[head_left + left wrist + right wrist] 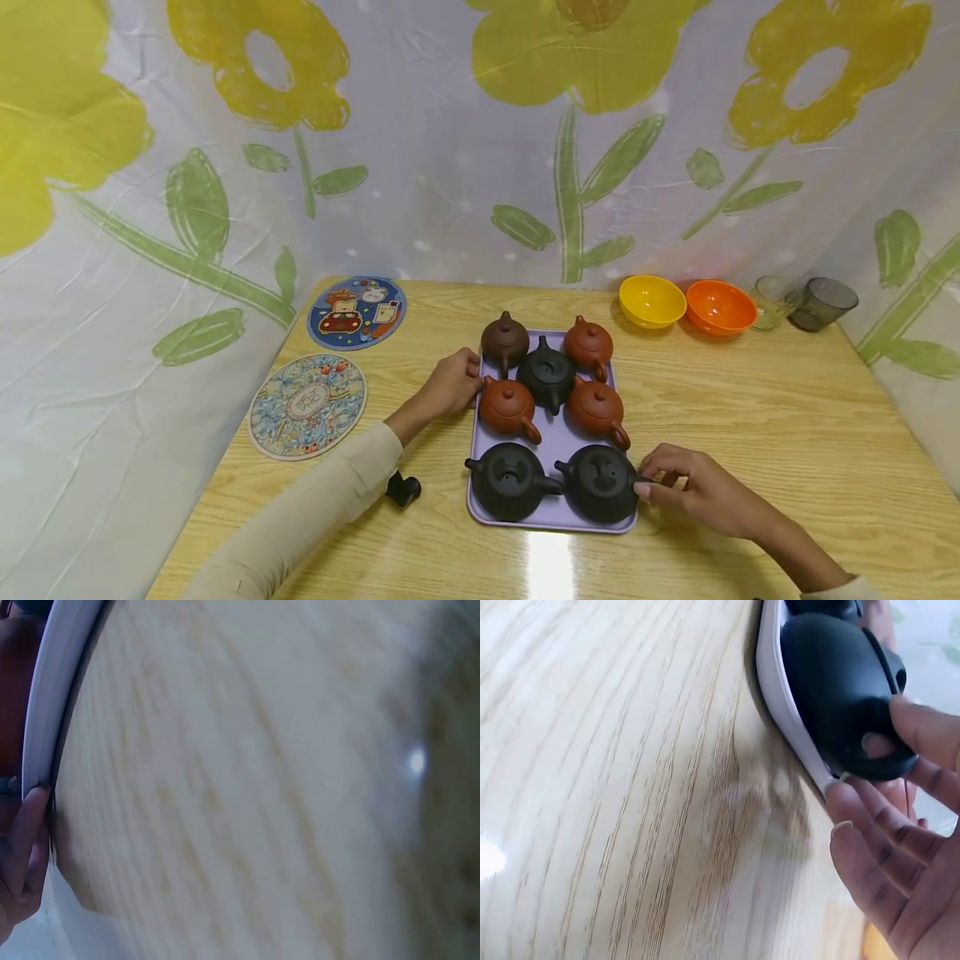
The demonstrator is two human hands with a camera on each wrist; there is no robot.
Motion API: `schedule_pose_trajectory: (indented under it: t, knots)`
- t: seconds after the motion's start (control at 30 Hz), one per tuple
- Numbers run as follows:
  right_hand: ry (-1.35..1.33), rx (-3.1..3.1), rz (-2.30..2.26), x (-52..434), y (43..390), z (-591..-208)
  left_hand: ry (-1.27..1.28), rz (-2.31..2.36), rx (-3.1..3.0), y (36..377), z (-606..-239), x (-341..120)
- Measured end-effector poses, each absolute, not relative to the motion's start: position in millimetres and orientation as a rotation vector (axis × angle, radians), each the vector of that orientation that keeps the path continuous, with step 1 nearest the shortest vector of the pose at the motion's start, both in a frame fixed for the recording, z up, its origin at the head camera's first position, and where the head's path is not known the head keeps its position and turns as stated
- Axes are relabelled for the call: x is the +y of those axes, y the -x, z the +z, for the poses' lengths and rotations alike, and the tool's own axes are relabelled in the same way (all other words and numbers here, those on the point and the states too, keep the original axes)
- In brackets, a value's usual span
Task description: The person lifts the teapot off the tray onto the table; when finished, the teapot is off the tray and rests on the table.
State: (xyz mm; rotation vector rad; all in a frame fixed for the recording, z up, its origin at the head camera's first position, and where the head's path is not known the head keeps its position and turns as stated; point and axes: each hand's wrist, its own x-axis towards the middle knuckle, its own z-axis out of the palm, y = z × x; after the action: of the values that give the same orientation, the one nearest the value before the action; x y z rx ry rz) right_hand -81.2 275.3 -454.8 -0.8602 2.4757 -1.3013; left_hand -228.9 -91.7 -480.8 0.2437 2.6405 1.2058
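In the head view, a light purple rectangular tray with rounded corners (555,446) lies right of centre in the frame's lower half. At its lower right corner, the right hand (701,490) pinches the looped handle (889,768) of a round black clay teapot (602,483) between thumb and fingers. The left hand (453,383) touches the tray's left rim; whether it grips cannot be told. Upper right on the wooden table (757,400) stands a round glossy yellow bowl (652,302).
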Motion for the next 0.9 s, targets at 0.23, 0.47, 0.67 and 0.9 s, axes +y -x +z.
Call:
schedule_pose_trajectory:
  t: [0.23, 0.47, 0.67, 0.9]
  knots:
    - [0.813, 2.515, -1.243, 273, 79, -450, -0.228, 1.250, 2.614, 230, -481, -92]
    - [0.753, 2.578, -1.192, 269, 73, -447, -0.202, 1.276, 2.606, 229, -484, -92]
    - [0.615, 2.635, -1.120, 265, 70, -436, -0.199, 1.247, 2.613, 228, -485, -91]
    - [0.433, 2.550, -1.172, 264, 67, -426, -0.246, 1.169, 2.675, 228, -484, -93]
